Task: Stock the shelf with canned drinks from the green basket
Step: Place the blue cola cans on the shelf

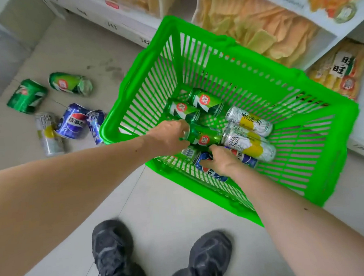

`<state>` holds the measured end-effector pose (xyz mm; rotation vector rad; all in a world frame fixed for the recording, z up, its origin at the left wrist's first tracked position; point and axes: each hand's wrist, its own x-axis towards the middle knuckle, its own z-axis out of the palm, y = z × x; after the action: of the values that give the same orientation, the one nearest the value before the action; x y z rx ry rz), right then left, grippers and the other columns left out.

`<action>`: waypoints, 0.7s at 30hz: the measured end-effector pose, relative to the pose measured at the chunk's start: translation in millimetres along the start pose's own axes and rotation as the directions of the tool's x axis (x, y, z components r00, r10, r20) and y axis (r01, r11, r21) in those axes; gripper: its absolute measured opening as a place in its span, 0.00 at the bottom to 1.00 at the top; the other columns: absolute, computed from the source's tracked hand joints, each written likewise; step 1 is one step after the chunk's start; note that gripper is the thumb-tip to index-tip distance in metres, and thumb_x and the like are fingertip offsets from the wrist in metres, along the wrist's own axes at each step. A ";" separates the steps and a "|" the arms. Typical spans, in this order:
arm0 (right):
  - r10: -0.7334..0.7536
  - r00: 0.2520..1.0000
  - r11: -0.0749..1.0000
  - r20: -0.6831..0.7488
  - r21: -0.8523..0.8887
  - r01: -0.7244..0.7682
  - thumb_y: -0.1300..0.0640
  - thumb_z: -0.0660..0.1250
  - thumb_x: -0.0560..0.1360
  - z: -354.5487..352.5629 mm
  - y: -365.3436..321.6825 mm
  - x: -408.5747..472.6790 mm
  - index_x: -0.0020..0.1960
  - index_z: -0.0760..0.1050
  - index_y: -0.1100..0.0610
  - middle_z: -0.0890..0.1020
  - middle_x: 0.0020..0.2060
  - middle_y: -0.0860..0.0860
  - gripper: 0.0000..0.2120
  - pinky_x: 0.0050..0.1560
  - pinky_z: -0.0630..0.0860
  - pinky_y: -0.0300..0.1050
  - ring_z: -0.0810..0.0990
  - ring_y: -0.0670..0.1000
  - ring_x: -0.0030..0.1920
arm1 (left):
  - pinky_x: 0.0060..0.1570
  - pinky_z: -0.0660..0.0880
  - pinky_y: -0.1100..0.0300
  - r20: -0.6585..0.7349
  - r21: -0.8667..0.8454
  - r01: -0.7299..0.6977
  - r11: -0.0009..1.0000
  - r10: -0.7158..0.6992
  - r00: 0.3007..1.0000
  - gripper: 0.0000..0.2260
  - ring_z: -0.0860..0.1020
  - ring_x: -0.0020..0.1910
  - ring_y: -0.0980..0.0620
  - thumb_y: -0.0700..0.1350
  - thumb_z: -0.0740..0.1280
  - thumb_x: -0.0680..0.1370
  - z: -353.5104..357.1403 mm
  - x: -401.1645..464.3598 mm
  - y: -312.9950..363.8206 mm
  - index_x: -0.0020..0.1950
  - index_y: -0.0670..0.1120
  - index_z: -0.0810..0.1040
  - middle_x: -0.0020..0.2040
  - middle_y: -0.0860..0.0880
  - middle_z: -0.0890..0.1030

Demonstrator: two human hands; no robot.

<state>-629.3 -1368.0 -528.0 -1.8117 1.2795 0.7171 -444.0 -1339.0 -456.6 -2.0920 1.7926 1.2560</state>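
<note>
Left hand curled round a green metal can inside the green plastic basket. Right hand gripping a blue can. At nine o'clock, squashed cans on the floor.

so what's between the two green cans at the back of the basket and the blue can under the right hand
In the head view, a third green can lies on its side between them, its end gripped by the left hand; the right hand grips the blue can.
</note>
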 end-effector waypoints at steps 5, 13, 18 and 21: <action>0.000 0.993 0.990 0.116 -0.143 0.017 0.45 0.68 0.76 6.7 -4.5 22.9 0.71 0.61 0.63 0.74 0.62 0.59 0.33 0.52 0.72 0.49 0.75 0.59 0.61 | 0.57 0.76 0.51 0.010 -0.020 -0.014 1.000 0.014 1.000 0.17 0.77 0.56 0.48 0.48 0.64 0.78 6.8 13.5 -5.1 0.65 0.47 0.69 0.60 0.48 0.78; -0.086 0.995 0.978 0.041 -0.185 0.092 0.47 0.71 0.74 3.7 1.9 11.9 0.62 0.67 0.60 0.76 0.54 0.56 0.25 0.46 0.71 0.48 0.77 0.57 0.54 | 0.56 0.77 0.51 0.019 -0.053 0.011 0.999 -0.010 1.000 0.17 0.77 0.56 0.49 0.48 0.65 0.77 -1.4 5.3 -6.2 0.65 0.48 0.70 0.60 0.48 0.78; -0.108 0.992 0.993 -0.060 0.048 0.111 0.46 0.73 0.72 -23.4 8.8 -25.5 0.65 0.68 0.56 0.76 0.58 0.53 0.27 0.56 0.75 0.51 0.76 0.56 0.59 | 0.58 0.75 0.50 0.017 -0.058 0.005 0.998 -0.004 1.000 0.17 0.76 0.57 0.48 0.49 0.64 0.78 -27.5 -11.3 6.9 0.65 0.47 0.70 0.60 0.48 0.78; -0.074 0.988 0.951 -0.134 0.289 0.111 0.46 0.72 0.72 -52.4 5.4 -53.7 0.70 0.66 0.53 0.77 0.62 0.51 0.31 0.64 0.73 0.53 0.76 0.54 0.62 | 0.59 0.74 0.51 0.011 -0.043 -0.004 0.999 0.005 1.000 0.18 0.76 0.58 0.47 0.49 0.64 0.77 -49.7 -26.2 20.6 0.66 0.46 0.70 0.60 0.48 0.78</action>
<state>-651.9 -1386.7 -458.8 -1.6754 1.2947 0.3448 -435.7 -1353.1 -399.0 -2.1002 1.7822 1.3161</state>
